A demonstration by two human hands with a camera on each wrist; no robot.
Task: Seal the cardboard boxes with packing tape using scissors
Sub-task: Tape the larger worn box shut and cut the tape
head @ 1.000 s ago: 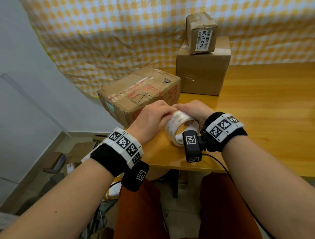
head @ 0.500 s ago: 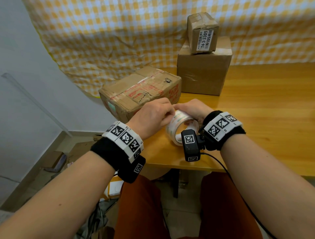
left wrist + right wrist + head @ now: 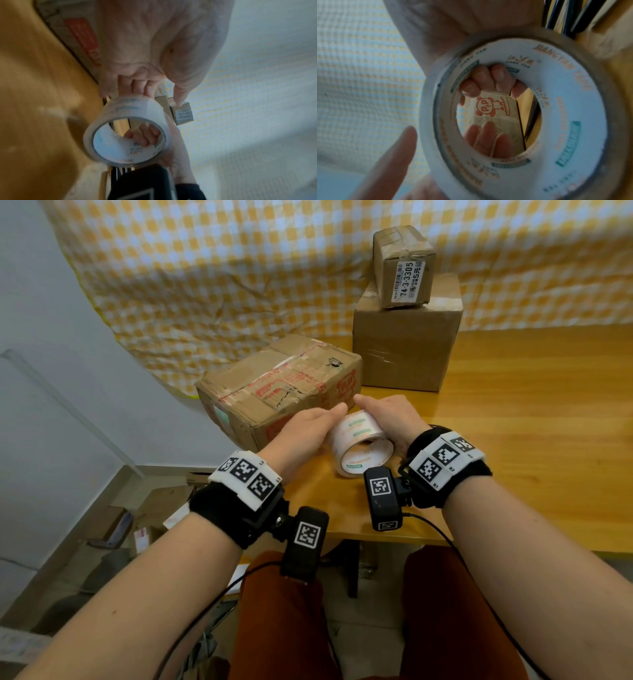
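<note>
My right hand holds a white roll of packing tape upright at the table's front edge. Its fingers curl over the rim into the core. My left hand lies against the roll's left and far side. Those fingers show fairly straight through the hole, and the thumb sticks out free of the roll. A worn cardboard box with red print sits just behind both hands. Further back, a small labelled box is stacked on a plain mid-sized box. No scissors are in view.
The wooden table stretches bare to the right of the boxes. A yellow checked cloth hangs behind it. Off the table's left edge the floor holds flattened cardboard and clutter.
My left hand has slid off the top of the roll to its left side, uncovering the printed face. The right hand keeps its hold, and the roll stays in about the same place.
</note>
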